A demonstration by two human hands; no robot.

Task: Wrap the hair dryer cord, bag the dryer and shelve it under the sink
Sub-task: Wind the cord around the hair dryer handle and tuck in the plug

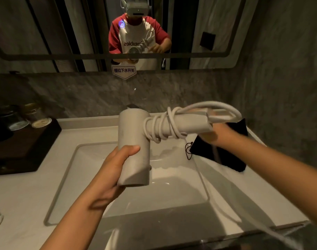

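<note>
We are gripping the hair dryer [134, 147] by its barrel with our left hand [116, 168] over the sink [67, 177], steadying it so our blurred right hand [215, 134], apparently grasping the cord [161, 127], can coil it around the handle. The black bag [224, 154] is waiting beside the basin. A sign [124, 70] is reading "提拉下水开关".

- The pale stone counter [18, 192] holds a rectangular white sink basin [172, 192] in its middle.
- A dark wooden tray [22, 147] lies on the far left.
- A black drawstring cloth bag [224, 156] lies on the right, beside the basin.
</note>
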